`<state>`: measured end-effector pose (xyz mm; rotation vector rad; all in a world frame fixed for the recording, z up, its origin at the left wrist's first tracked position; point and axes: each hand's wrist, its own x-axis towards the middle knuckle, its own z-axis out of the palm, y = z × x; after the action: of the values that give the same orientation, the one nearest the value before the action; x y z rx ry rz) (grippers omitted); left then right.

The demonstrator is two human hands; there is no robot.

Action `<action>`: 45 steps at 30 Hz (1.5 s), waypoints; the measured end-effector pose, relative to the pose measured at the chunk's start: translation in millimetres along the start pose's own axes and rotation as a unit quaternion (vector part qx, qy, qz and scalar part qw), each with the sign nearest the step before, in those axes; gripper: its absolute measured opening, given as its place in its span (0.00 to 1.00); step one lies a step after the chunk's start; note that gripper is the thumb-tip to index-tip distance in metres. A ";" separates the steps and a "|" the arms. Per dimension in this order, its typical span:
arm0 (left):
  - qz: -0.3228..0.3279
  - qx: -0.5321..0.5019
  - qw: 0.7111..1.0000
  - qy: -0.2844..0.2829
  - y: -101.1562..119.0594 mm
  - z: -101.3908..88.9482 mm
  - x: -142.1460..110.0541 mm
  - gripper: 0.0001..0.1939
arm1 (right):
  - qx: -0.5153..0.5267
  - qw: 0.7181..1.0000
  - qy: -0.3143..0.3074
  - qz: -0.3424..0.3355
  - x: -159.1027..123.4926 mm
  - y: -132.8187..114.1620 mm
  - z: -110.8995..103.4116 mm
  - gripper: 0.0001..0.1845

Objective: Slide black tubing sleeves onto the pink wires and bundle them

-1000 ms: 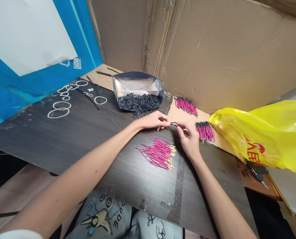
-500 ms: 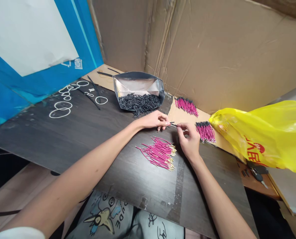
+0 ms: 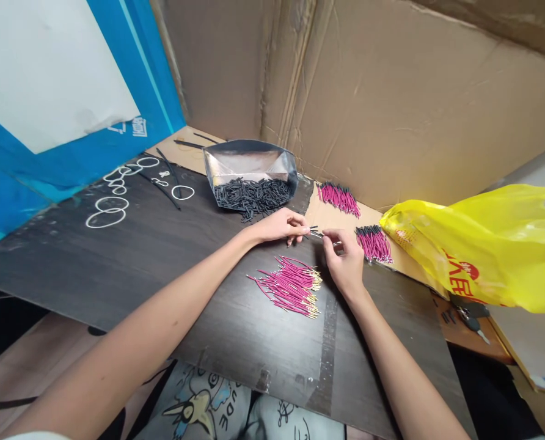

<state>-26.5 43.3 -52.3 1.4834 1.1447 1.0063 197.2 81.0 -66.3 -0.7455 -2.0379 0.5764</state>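
Observation:
My left hand [image 3: 285, 225] pinches short black tubing pieces [image 3: 314, 228] between thumb and fingertips, their ends sticking out to the right. Close beside it, my right hand [image 3: 346, 260] is closed in a pinch on a thin wire [image 3: 317, 234] with a silvery end, which points at the tubing; the rest of it is mostly hidden by the fingers. Whether the wire's end is inside a tube is too small to tell. Below the hands lies a loose bunch of magenta wires [image 3: 285, 284] with gold-coloured tips to the right. Black tubing pieces [image 3: 254, 194] fill an open box behind my left hand.
The box [image 3: 212, 168] stands at the back. Two groups of magenta wires with black ends, a far one [image 3: 339, 198] and a nearer one [image 3: 374, 243], lie on cardboard. A yellow bag [image 3: 497, 244] is at right, keys [image 3: 474, 321] below it, white rings [image 3: 106, 212] at left.
The view has shifted slightly. Both hands stay close together, and the black tubing ends stand out more clearly from my left fingertips. The wire bunches and box have not moved.

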 end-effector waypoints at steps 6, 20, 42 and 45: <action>0.050 -0.029 0.997 0.059 9.4 4.2 -4.2 0.12 | -0.050 0.997 -0.058 -0.028 2.3 0.5 1.3 0.08; 0.016 -0.234 0.967 0.096 26.3 55.3 -8.0 0.17 | 0.300 0.944 -0.050 0.128 -10.5 -27.2 13.9 0.14; 0.017 -0.177 0.955 0.236 26.4 71.6 -3.4 0.11 | 0.043 0.987 0.015 0.152 -20.3 -45.6 8.8 0.14; -0.021 -0.229 0.950 0.211 24.1 70.7 -2.5 0.12 | 0.063 0.987 -0.001 0.147 -20.6 -44.2 6.8 0.14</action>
<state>45.0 24.4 -42.0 0.8941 1.1249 1.4898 187.9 34.4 -53.4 -0.9764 -1.8864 0.8644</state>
